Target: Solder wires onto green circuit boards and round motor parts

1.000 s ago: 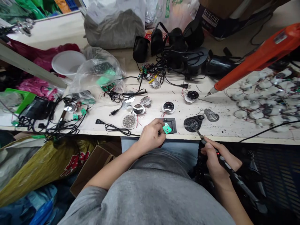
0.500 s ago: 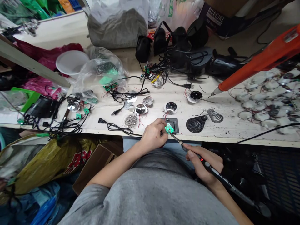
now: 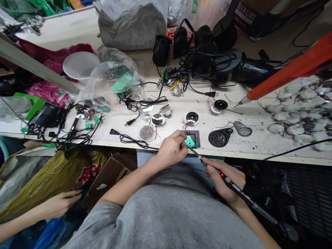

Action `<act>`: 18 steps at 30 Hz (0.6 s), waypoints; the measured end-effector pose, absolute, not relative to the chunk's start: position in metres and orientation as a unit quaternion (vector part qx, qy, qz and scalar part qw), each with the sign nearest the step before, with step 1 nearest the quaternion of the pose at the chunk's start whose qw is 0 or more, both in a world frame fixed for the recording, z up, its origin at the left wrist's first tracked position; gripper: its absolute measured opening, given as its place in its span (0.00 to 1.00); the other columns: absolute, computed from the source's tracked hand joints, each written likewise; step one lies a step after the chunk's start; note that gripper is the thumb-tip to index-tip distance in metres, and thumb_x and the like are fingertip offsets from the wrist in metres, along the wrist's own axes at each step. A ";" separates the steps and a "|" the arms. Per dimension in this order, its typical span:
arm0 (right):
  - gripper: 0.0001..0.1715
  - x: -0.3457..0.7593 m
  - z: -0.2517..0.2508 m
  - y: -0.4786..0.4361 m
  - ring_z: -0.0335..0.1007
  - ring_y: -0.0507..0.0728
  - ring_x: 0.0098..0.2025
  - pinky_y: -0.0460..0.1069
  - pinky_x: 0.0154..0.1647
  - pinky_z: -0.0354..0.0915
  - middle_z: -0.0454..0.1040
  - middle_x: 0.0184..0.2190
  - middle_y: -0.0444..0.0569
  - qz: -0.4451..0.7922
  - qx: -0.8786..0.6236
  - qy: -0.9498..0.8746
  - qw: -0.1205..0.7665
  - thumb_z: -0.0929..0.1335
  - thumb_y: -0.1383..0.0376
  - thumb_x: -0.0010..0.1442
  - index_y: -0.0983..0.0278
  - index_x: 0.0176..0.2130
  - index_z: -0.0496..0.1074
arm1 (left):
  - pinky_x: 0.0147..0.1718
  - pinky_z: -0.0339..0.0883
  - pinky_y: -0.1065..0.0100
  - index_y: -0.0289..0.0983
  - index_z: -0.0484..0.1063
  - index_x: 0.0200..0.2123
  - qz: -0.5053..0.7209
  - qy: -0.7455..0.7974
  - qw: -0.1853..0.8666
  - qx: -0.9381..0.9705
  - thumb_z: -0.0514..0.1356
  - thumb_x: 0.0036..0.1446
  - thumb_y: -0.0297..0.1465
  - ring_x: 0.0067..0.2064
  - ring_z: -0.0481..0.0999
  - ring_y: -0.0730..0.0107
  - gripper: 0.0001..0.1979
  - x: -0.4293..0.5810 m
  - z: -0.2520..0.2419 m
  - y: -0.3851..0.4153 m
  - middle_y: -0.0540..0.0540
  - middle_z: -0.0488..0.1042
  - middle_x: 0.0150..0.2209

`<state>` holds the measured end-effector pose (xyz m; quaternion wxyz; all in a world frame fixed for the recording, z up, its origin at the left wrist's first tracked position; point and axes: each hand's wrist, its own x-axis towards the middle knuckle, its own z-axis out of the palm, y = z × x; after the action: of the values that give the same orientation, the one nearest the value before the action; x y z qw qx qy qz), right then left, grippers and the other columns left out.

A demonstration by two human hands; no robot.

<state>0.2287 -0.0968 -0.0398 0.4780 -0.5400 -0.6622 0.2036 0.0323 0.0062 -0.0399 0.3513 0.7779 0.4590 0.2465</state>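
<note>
A small green circuit board (image 3: pixel 189 141), glossy with pale printed traces, is pinched at its left edge by the left hand (image 3: pixel 169 149). That hand's grip is clenched on the board, with the fingers curled and the wrist low, and the board sits just over a black rectangular frame (image 3: pixel 195 136) near the front of the pale, scuffed worktop (image 3: pixel 259 147). The right hand (image 3: pixel 224 178) has its grip closed around a slim black soldering iron (image 3: pixel 234 186), forefinger stretched along the barrel. The iron's thin metal tip (image 3: pixel 193 151) reaches the board's lower edge, though any contact is hard to make out beside the left fingers.

Just right of the board sit a perforated black iron stand (image 3: pixel 218 138) and a coiled metal spring (image 3: pixel 242 128). Just above it lies a round gauge dial (image 3: pixel 192 118) trailing red wire, and to its left a shallow dish of metal beads (image 3: pixel 146 132). Well right of the board, white wired discs (image 3: pixel 293 110) lie heaped, partly cut off by the frame edge. Well left of it and below the worktop, a co-worker's hand (image 3: pixel 61 204) reaches in over a yellow sack (image 3: pixel 52 173).
</note>
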 end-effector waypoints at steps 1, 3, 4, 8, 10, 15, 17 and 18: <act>0.13 0.229 -0.042 -0.097 0.80 0.52 0.27 0.46 0.30 0.78 0.85 0.35 0.44 0.205 -0.537 -0.662 0.481 0.68 0.69 0.68 0.57 0.48 0.81 | 0.30 0.70 0.72 0.36 0.69 0.24 0.245 0.459 0.354 0.777 0.61 0.50 0.20 0.30 0.73 0.75 0.08 0.032 -0.040 0.006 0.44 0.78 0.43; 0.14 0.230 -0.043 -0.097 0.81 0.53 0.28 0.47 0.31 0.79 0.85 0.36 0.44 0.205 -0.535 -0.668 0.475 0.68 0.69 0.68 0.57 0.49 0.81 | 0.31 0.71 0.71 0.36 0.69 0.24 0.244 0.459 0.356 0.777 0.61 0.50 0.20 0.30 0.74 0.75 0.07 0.032 -0.040 0.006 0.45 0.77 0.43; 0.15 0.230 -0.043 -0.097 0.81 0.53 0.29 0.47 0.32 0.79 0.85 0.36 0.44 0.202 -0.533 -0.674 0.470 0.68 0.70 0.68 0.57 0.50 0.81 | 0.31 0.72 0.71 0.36 0.70 0.24 0.245 0.458 0.355 0.777 0.61 0.50 0.20 0.31 0.74 0.74 0.07 0.032 -0.040 0.006 0.44 0.77 0.43; 0.16 0.230 -0.033 -0.092 0.82 0.53 0.30 0.46 0.32 0.78 0.84 0.34 0.44 0.173 -0.505 -0.712 0.455 0.69 0.73 0.66 0.58 0.49 0.80 | 0.32 0.72 0.71 0.36 0.70 0.24 0.247 0.456 0.350 0.780 0.62 0.50 0.20 0.34 0.76 0.72 0.07 0.032 -0.041 0.007 0.44 0.77 0.43; 0.17 0.230 -0.028 -0.090 0.81 0.52 0.29 0.45 0.31 0.77 0.84 0.33 0.44 0.169 -0.495 -0.722 0.454 0.69 0.74 0.65 0.58 0.49 0.80 | 0.32 0.72 0.71 0.36 0.70 0.25 0.248 0.455 0.348 0.781 0.61 0.50 0.20 0.33 0.75 0.73 0.07 0.032 -0.042 0.007 0.44 0.77 0.43; 0.15 0.234 -0.022 -0.093 0.80 0.52 0.27 0.45 0.28 0.76 0.84 0.32 0.45 0.177 -0.512 -0.704 0.461 0.68 0.73 0.66 0.59 0.49 0.80 | 0.31 0.71 0.71 0.36 0.69 0.24 0.246 0.457 0.343 0.783 0.61 0.50 0.20 0.31 0.74 0.74 0.07 0.032 -0.042 0.006 0.44 0.77 0.43; 0.15 0.236 -0.021 -0.095 0.80 0.52 0.28 0.45 0.28 0.76 0.83 0.32 0.45 0.180 -0.514 -0.697 0.467 0.68 0.73 0.66 0.60 0.49 0.80 | 0.31 0.71 0.71 0.36 0.69 0.24 0.241 0.461 0.344 0.781 0.61 0.50 0.20 0.31 0.74 0.74 0.07 0.032 -0.042 0.006 0.44 0.77 0.43; 0.15 0.237 -0.021 -0.096 0.80 0.52 0.28 0.45 0.29 0.76 0.84 0.32 0.45 0.183 -0.513 -0.697 0.466 0.69 0.73 0.66 0.60 0.49 0.80 | 0.31 0.71 0.71 0.36 0.69 0.24 0.238 0.464 0.345 0.780 0.61 0.50 0.20 0.31 0.74 0.74 0.07 0.033 -0.042 0.006 0.44 0.77 0.43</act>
<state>0.2369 -0.0963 -0.0214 0.4660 -0.5128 -0.6974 0.1829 0.0327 0.0058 -0.0419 0.3449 0.7801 0.4644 0.2383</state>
